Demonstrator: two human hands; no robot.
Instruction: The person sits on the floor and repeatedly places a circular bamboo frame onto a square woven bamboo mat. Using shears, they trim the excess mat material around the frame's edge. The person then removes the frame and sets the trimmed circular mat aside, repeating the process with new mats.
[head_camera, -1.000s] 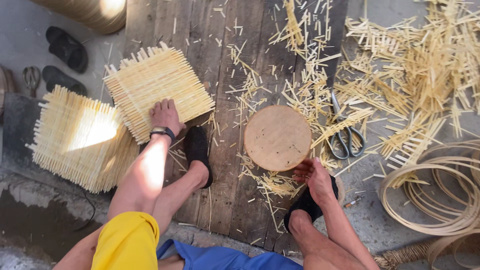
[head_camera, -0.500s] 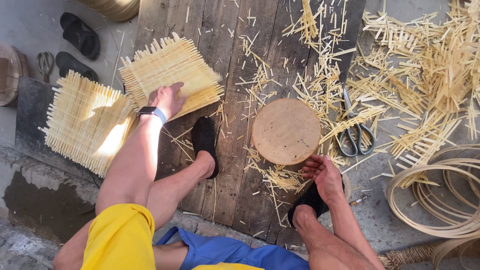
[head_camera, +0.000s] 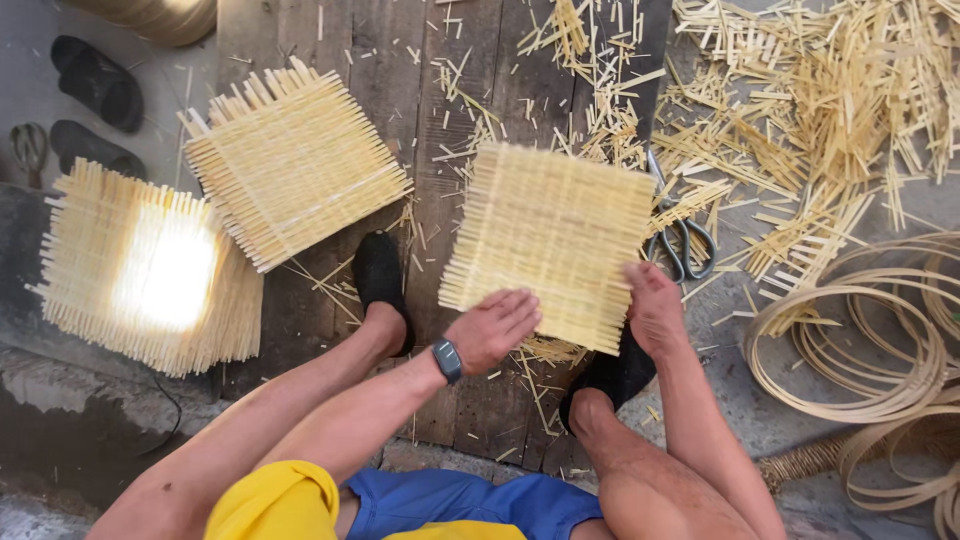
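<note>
Half a second back the left hand was stretched out to the woven mats on the left and a round wooden block sat bare between the feet; now a square woven bamboo mat (head_camera: 550, 243) lies in the middle of the dark plank floor (head_camera: 450, 60) where that block showed, and both hands have come in to it. Going from the left: a thick stack of woven mats (head_camera: 150, 270) sits in bright sun at the edge of the boards, with a pair of dark sandals (head_camera: 95, 105) above it, and a second stack of mats (head_camera: 292, 160) lies tilted just beside it. Next comes the left hand (head_camera: 492, 328), wristwatch on, fingers spread flat on the near left corner of the square mat, pressing rather than gripping. On the mat's near right edge the right hand (head_camera: 655, 308) is curled over the border, grasping it. Just past that edge lie scissors (head_camera: 682, 235), and beyond them a heap of cut bamboo slivers (head_camera: 830, 110) and coils of bamboo strip (head_camera: 870, 340).
</note>
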